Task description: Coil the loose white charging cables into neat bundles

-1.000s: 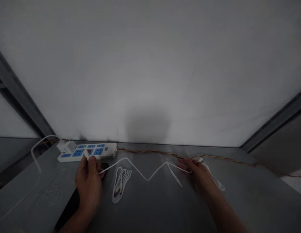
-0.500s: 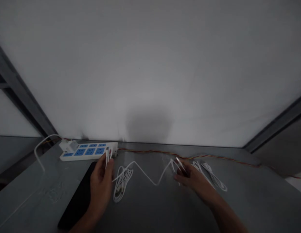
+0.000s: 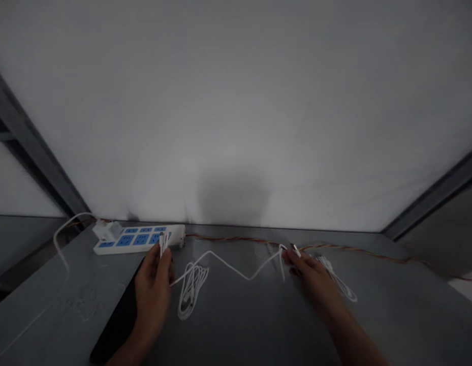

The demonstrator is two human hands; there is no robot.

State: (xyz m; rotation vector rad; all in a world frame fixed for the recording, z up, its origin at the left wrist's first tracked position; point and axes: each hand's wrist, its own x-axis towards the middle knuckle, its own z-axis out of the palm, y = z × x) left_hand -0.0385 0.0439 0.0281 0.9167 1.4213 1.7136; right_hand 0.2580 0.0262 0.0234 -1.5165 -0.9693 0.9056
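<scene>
A white charging cable (image 3: 230, 268) runs in a loose zigzag between my two hands. My left hand (image 3: 154, 284) is closed on one end of it, with a connector and a doubled strand sticking up above the thumb. Its other end is pinched in my right hand (image 3: 308, 272); a pale plug shows at the fingertips and a short loop hangs below them. Beside my left hand lies a coiled white cable (image 3: 193, 291) on the table. Another bundled white cable (image 3: 342, 285) rests partly behind my right hand.
A white power strip (image 3: 140, 239) with blue sockets lies at the back left, a white charger (image 3: 108, 230) plugged into it. A black flat object (image 3: 117, 325) sits under my left forearm. Twisted red-brown wires (image 3: 239, 238) run along the wall (image 3: 236, 101) at the grey table's (image 3: 239, 325) back.
My hands have moved slightly apart, the left to the left and the right to the right. The zigzag of cable between them has become shallower.
</scene>
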